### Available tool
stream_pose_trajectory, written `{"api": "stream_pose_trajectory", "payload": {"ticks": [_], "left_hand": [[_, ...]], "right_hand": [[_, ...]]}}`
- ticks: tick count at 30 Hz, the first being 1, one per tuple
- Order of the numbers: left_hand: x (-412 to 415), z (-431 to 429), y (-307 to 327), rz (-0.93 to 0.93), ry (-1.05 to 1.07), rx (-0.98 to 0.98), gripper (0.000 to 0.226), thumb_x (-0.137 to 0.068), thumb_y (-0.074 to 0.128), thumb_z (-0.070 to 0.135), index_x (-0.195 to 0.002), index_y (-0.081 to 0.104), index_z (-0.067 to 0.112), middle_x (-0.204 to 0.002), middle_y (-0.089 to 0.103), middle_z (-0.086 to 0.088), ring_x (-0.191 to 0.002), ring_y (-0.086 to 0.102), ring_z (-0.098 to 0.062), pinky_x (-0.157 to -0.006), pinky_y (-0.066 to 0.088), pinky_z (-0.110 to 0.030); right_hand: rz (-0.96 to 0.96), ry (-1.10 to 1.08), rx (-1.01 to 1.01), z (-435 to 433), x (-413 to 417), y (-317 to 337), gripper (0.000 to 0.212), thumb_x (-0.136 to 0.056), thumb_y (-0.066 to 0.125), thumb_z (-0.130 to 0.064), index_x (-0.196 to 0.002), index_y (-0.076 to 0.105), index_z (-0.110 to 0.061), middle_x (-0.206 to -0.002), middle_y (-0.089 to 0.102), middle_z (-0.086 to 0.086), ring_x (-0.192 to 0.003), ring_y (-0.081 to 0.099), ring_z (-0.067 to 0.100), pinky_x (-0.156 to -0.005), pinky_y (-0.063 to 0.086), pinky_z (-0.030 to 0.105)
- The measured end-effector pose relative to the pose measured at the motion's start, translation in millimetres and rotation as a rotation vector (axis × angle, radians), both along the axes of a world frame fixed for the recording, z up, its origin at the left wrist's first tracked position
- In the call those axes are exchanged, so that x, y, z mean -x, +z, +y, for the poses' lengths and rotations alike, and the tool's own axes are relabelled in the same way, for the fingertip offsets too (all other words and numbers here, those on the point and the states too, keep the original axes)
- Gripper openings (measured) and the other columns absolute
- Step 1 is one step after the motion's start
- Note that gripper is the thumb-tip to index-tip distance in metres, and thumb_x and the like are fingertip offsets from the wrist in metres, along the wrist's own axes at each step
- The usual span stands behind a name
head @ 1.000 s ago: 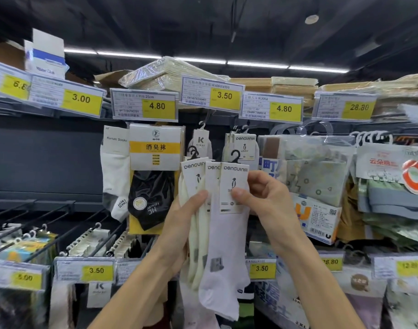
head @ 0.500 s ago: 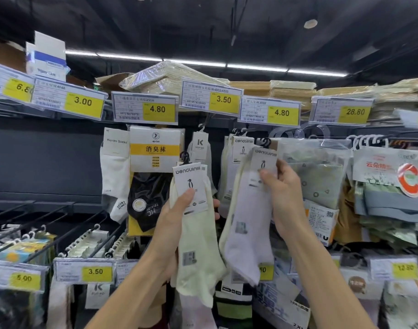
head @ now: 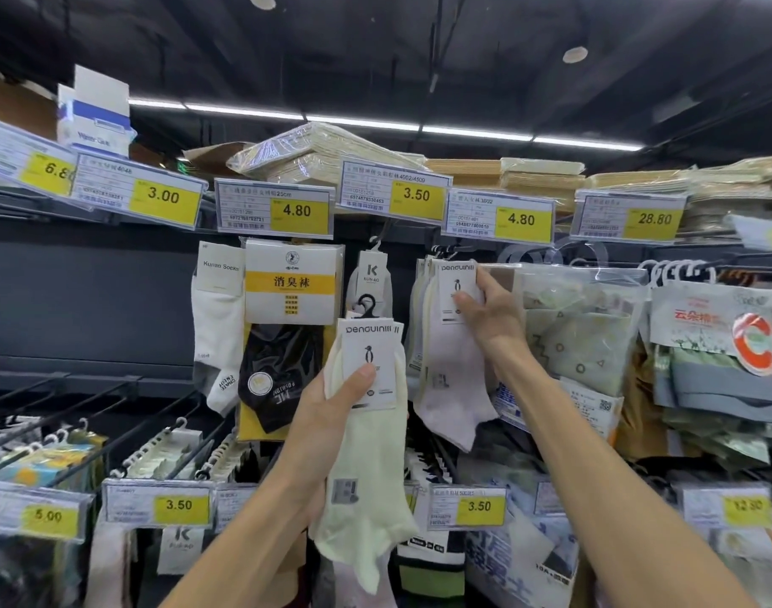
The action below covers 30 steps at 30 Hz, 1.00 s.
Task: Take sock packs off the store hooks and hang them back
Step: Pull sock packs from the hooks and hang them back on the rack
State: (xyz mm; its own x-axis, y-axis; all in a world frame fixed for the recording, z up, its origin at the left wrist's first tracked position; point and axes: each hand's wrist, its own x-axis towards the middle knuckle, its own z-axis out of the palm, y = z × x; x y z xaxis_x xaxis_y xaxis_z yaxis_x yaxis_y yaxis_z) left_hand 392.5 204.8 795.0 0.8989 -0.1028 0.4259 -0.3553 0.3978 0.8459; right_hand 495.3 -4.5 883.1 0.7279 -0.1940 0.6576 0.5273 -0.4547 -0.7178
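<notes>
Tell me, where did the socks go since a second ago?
The right hand lifted the purple sock pack up and to the right, away from the bunch, to the hanging row under the right-hand 4.80 price tag; it still pinches the card. The left hand keeps holding the cream sock pack, lower and off the hooks. Shelves and other packs stayed put.

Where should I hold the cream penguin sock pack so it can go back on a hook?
I'd pinch the stiff card header of the cream sock pack, coming from below as the left hand does, thumb on the front. The sock itself hangs limp, and the black hook on top must stay free.
</notes>
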Motion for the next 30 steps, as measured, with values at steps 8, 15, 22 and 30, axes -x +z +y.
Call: {"api": "stream_pose_trajectory", "payload": {"ticks": [8,15,22,30], "left_hand": [[0.0,-2.0,-1.3,-0.01,-0.023,0.026,0.033,-0.074,0.077,0.039,-0.105,0.075,0.03,-0.101,0.078,-0.01,-0.083,0.077,-0.026,-0.06,0.059,-0.032],[-3.1,-3.3,-2.8,-0.084,-0.025,0.009,0.033,-0.077,0.078,0.028,-0.11,0.074,0.025,-0.107,0.077,-0.01,-0.093,0.076,-0.028,-0.067,0.06,-0.031],[-4.6,-11.6,-1.2,-0.158,-0.008,0.013,0.037,-0.078,0.079,0.032,-0.114,0.072,0.025,-0.109,0.077,-0.009,-0.097,0.075,-0.027,-0.072,0.06,-0.03],[-7.8,-13.7,-3.5,-0.099,-0.104,0.031,0.041,-0.096,0.045,0.048,-0.118,0.072,0.027,-0.12,0.073,-0.012,-0.111,0.069,-0.033,-0.088,0.057,-0.045]], "right_hand": [[0.003,0.001,0.022,-3.8,-14.5,-0.8,0.05,-0.096,0.056,-0.013,-0.145,0.043,-0.015,-0.136,0.059,0.003,-0.111,0.061,0.015,-0.089,0.054,0.025],[-0.052,-0.159,0.029,4.8,16.9,-17.9,0.049,-0.096,0.056,-0.016,-0.143,0.043,-0.021,-0.139,0.053,-0.002,-0.121,0.054,0.014,-0.102,0.048,0.038],[-0.179,0.284,0.008,45.6,98.6,-62.0,0.035,-0.083,0.065,-0.051,-0.116,0.064,-0.038,-0.101,0.068,-0.017,-0.093,0.065,0.004,-0.076,0.054,0.019],[-0.104,0.334,-0.092,37.0,102.5,-56.7,0.013,-0.088,0.07,-0.016,-0.1,0.072,-0.022,-0.09,0.074,-0.002,-0.083,0.067,0.02,-0.072,0.058,0.026]]}}
